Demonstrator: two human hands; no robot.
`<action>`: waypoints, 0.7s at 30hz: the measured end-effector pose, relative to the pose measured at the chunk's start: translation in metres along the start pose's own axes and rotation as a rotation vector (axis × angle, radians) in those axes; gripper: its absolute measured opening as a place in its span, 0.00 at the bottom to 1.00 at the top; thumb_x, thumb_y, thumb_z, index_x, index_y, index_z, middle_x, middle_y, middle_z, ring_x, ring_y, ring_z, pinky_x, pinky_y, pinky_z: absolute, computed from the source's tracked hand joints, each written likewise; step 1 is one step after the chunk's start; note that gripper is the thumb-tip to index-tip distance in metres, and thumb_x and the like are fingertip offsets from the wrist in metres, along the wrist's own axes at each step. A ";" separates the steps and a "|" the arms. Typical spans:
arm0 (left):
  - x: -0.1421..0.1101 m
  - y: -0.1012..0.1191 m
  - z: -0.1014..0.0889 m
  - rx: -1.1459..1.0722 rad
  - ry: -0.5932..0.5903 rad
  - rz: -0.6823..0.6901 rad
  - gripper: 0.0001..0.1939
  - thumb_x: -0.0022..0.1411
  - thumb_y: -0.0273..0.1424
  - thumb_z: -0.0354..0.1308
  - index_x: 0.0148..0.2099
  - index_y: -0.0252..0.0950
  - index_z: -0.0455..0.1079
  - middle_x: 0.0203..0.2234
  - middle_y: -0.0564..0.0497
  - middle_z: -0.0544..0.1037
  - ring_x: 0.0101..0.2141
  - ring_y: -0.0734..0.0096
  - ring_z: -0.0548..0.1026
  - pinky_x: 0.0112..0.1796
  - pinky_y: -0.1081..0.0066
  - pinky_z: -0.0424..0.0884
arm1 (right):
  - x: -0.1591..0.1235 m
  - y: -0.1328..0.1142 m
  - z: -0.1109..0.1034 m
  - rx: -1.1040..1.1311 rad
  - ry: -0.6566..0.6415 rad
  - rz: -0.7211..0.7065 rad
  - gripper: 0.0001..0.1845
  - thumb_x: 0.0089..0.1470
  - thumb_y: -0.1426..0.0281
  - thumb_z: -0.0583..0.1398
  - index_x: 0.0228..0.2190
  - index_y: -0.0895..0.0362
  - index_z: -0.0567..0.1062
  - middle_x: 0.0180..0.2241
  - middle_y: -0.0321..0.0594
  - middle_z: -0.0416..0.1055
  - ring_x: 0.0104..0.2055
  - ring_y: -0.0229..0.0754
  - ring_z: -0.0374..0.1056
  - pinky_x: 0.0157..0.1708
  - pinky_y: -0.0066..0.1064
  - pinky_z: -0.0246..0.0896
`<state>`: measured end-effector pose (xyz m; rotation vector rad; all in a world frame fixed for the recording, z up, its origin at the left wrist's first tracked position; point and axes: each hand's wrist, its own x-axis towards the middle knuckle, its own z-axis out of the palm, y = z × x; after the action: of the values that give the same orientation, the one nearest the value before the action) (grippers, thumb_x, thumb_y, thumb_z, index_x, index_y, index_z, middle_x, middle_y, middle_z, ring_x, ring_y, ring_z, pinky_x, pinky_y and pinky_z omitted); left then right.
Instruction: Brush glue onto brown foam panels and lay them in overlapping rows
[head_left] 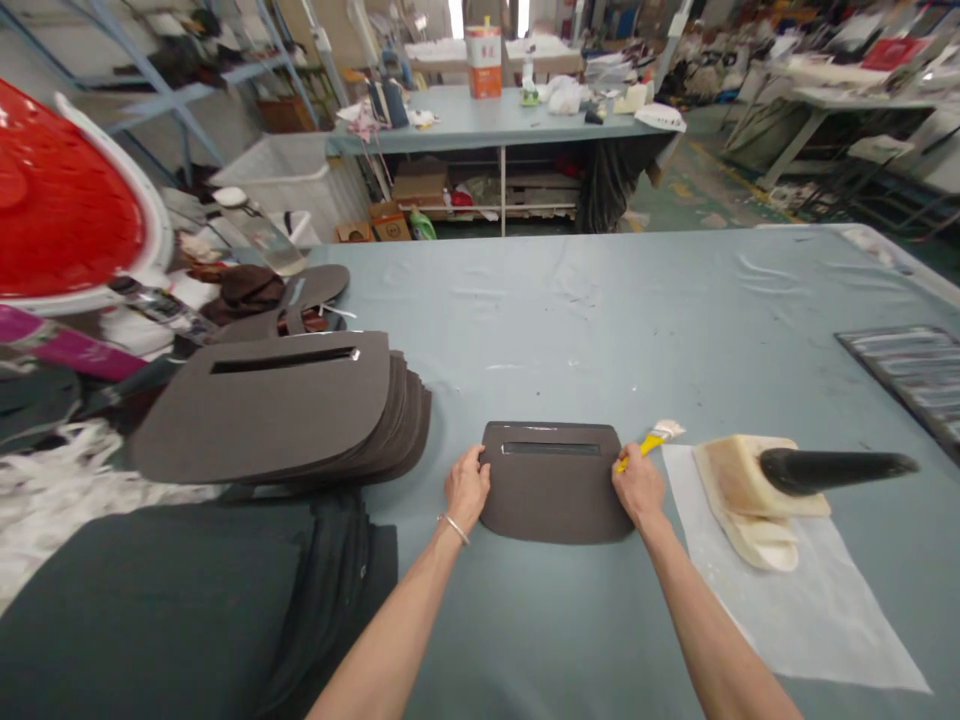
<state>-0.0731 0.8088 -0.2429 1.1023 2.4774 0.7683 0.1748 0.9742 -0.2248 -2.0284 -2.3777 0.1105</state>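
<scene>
A dark grey panel (pixel 556 500) with rounded lower corners and a long slot near its top edge lies in front of me on the blue-green table. My left hand (pixel 468 488) pinches its left edge. At the opposite edge, my right hand (pixel 640 486) grips the panel and also holds a brush (pixel 654 441) with a yellow handle and whitish bristles pointing away to the right. To the left rises a stack of similar slotted panels (pixel 281 405). Nearer to me on that side is a pile of dark green-black fabric pieces (pixel 165 600).
Right of my hand, a cream-coloured block with a black handle (pixel 765 490) rests on a white sheet (pixel 825 620). A dark framed panel (pixel 911 375) lies at the right edge. A clear bottle (pixel 259 232) and a red round object (pixel 67 200) stand at the left. Another worktable (pixel 450 125) is behind.
</scene>
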 end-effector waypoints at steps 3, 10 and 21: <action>0.007 -0.008 -0.009 -0.013 -0.014 0.015 0.16 0.60 0.28 0.53 0.51 0.39 0.67 0.32 0.50 0.75 0.33 0.72 0.71 0.36 0.74 0.63 | -0.003 -0.008 0.005 -0.015 0.020 -0.012 0.11 0.59 0.68 0.51 0.41 0.56 0.69 0.32 0.42 0.67 0.29 0.39 0.64 0.25 0.28 0.45; 0.005 -0.011 -0.011 -0.004 0.004 0.031 0.16 0.62 0.30 0.51 0.53 0.40 0.66 0.34 0.49 0.75 0.33 0.71 0.71 0.36 0.74 0.62 | -0.004 -0.006 0.010 -0.012 0.043 -0.039 0.09 0.59 0.67 0.51 0.39 0.55 0.68 0.31 0.40 0.67 0.28 0.39 0.63 0.24 0.29 0.41; 0.005 -0.013 -0.007 0.018 -0.012 0.024 0.17 0.62 0.30 0.50 0.53 0.39 0.65 0.36 0.48 0.73 0.35 0.69 0.71 0.38 0.72 0.64 | -0.006 -0.007 0.007 -0.064 0.054 -0.092 0.08 0.59 0.67 0.51 0.39 0.56 0.67 0.31 0.39 0.65 0.27 0.36 0.60 0.24 0.28 0.39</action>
<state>-0.0874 0.8035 -0.2450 1.1409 2.4704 0.7457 0.1689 0.9671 -0.2312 -1.9175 -2.4664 -0.0216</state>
